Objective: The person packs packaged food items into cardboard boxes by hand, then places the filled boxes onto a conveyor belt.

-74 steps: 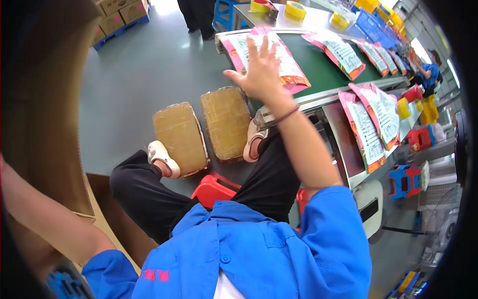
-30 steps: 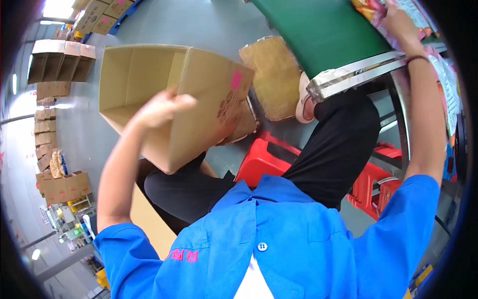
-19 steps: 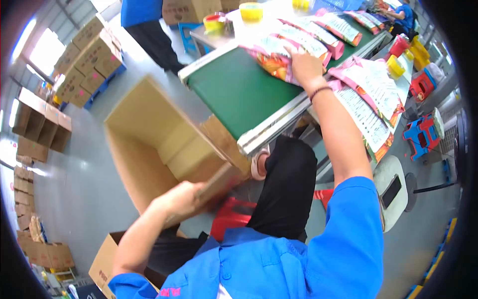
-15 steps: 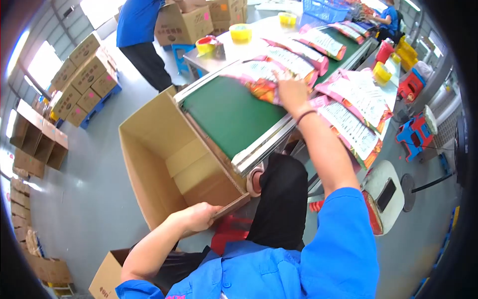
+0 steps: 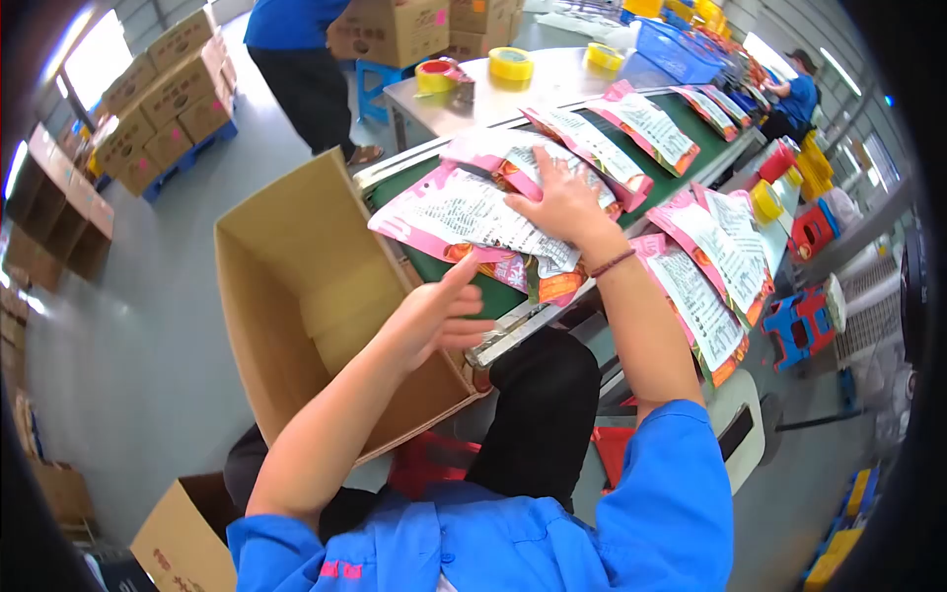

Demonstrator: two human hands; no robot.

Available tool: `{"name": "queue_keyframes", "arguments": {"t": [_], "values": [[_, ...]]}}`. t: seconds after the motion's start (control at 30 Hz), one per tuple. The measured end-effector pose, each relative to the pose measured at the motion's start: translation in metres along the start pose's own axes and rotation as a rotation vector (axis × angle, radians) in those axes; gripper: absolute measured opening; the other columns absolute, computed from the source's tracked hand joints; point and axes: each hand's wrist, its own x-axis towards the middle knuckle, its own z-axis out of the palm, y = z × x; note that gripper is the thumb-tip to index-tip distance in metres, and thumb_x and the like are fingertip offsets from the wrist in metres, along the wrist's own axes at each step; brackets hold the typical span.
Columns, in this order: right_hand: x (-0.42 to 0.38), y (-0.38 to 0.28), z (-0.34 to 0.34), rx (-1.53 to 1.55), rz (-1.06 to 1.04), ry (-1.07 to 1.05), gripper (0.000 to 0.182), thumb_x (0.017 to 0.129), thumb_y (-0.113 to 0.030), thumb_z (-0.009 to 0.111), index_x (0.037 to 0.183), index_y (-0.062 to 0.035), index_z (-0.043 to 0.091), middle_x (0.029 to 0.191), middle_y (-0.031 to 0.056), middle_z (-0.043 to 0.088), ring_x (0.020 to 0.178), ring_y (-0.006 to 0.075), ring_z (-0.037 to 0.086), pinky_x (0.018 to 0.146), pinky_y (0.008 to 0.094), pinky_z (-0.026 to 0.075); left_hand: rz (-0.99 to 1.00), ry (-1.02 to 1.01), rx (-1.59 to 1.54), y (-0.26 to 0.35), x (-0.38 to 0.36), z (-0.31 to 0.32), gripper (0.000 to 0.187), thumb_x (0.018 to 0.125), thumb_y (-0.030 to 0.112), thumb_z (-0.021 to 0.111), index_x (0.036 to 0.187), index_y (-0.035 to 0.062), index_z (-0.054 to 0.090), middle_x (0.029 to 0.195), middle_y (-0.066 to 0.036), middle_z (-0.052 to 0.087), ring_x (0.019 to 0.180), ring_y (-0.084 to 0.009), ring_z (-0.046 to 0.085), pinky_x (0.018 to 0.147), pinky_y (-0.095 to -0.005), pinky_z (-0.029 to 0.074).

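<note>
My right hand (image 5: 567,205) lies spread on pink-and-white printed pouches at the near end of the green conveyor belt (image 5: 419,259). Under its palm and fingers is one pouch (image 5: 493,148), overlapped by a nearer pouch (image 5: 444,209) that reaches out over the belt's end. My left hand (image 5: 434,318) hangs open in the air just in front of that nearer pouch, its fingers apart and holding nothing. Below and left of it stands an open cardboard box (image 5: 261,212), pressed against the end of the conveyor. Bare cardboard shows inside.
More pouches (image 5: 646,128) lie further up the belt, and several are stacked (image 5: 715,257) on its right. Tape rolls (image 5: 510,64) sit on a metal table (image 5: 464,109). A co-worker (image 5: 296,69) stands at the back left near stacked cartons (image 5: 178,89). Another box (image 5: 182,538) stands lower left.
My left hand has let go of the box's near edge and risen toward the belt. My right hand stays on the pouches, which have come nearer and now cover much of the belt's end.
</note>
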Motion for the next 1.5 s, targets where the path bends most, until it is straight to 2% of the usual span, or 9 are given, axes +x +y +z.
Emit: {"name": "queue_keyframes", "arguments": {"t": [0.1,0.27,0.4,0.57,0.83,1.03,1.17,1.3,1.5], "values": [[0.005,-0.011,0.027,-0.492,0.057,-0.006,0.082,0.087,-0.056,0.055,0.150,-0.0132,0.024,0.147,0.0295,0.030,0.127,0.0515,0.040,0.096,0.0737,0.027,-0.018,0.117,-0.050,0.016,0.036,0.023,0.078,0.083,0.059,0.063,0.123,-0.0059,0.047,0.114,-0.023,0.056,0.099,-0.0332,0.064,0.079,-0.0420,0.056],[0.039,0.044,0.031,-0.306,-0.082,0.087,0.082,0.079,-0.029,0.073,0.146,-0.0116,0.028,0.135,0.0213,0.050,0.092,0.0441,0.064,0.076,0.0486,0.054,0.137,0.167,0.164,0.018,0.063,-0.010,0.043,0.082,0.037,0.066,0.115,0.0091,0.062,0.098,-0.010,0.067,0.079,-0.0250,0.066,0.076,-0.0435,0.053],[0.085,0.172,0.017,-0.709,-0.338,0.160,0.059,0.089,-0.029,0.058,0.143,-0.0240,0.035,0.140,0.0169,0.045,0.072,0.0414,0.065,0.062,0.0503,0.053,0.161,0.207,0.030,0.024,0.015,-0.057,0.037,0.082,0.030,0.071,0.111,0.0080,0.065,0.104,-0.004,0.065,0.096,-0.0147,0.056,0.083,-0.0361,0.047],[0.180,0.303,-0.008,-0.570,0.181,0.017,0.052,0.089,-0.052,0.052,0.123,-0.0128,0.060,0.121,0.0233,0.059,0.102,0.0439,0.060,0.084,0.0483,0.049,0.381,0.478,0.127,0.024,-0.069,-0.160,0.028,0.083,0.033,0.067,0.100,0.0111,0.068,0.094,0.004,0.068,0.077,-0.0052,0.053,0.068,-0.0218,0.040],[0.165,0.006,-0.067,0.210,-0.273,-0.120,0.035,0.088,-0.026,0.054,0.116,-0.0085,0.065,0.104,0.0141,0.065,0.090,0.0285,0.064,0.077,0.0388,0.051,-0.203,0.139,1.640,-0.053,-0.019,-0.199,0.021,0.072,0.015,0.065,0.090,0.0035,0.069,0.087,-0.015,0.068,0.081,-0.0270,0.067,0.072,-0.0380,0.054],[0.052,-0.224,0.093,0.428,-0.450,-0.747,0.034,0.083,-0.009,0.056,0.116,-0.0071,0.066,0.088,0.0093,0.069,0.079,0.0186,0.065,0.069,0.0330,0.052,-0.125,-0.099,1.881,-0.221,0.091,-0.206,0.031,0.078,0.026,0.065,0.107,0.0147,0.071,0.109,-0.007,0.069,0.100,-0.0262,0.066,0.088,-0.0382,0.051],[-0.017,-0.248,0.252,-0.024,-0.607,-0.640,0.021,0.083,-0.012,0.056,0.098,-0.0120,0.070,0.097,0.0157,0.069,0.090,0.0340,0.067,0.074,0.0454,0.054,-0.144,0.133,1.716,-0.270,0.110,-0.211,0.032,0.079,0.027,0.065,0.108,0.0153,0.070,0.109,-0.007,0.069,0.099,-0.0255,0.066,0.087,-0.0376,0.052],[-0.146,-0.172,0.360,0.023,-0.905,-0.590,0.048,0.086,-0.015,0.054,0.134,-0.0119,0.050,0.114,0.0211,0.063,0.083,0.0379,0.067,0.077,0.0443,0.054,-0.198,0.173,1.592,-0.304,0.101,-0.200,0.033,0.079,0.028,0.065,0.110,0.0159,0.070,0.108,-0.007,0.069,0.098,-0.0248,0.066,0.086,-0.0370,0.052],[-0.188,-0.172,0.334,-0.104,-0.518,-1.367,0.043,0.087,-0.023,0.054,0.126,-0.0053,0.059,0.121,0.0191,0.062,0.103,0.0354,0.065,0.088,0.0444,0.051,-0.220,0.219,1.565,-0.298,0.089,-0.193,0.034,0.080,0.030,0.064,0.112,0.0168,0.069,0.107,-0.008,0.069,0.096,-0.0237,0.067,0.084,-0.0360,0.052]]}}
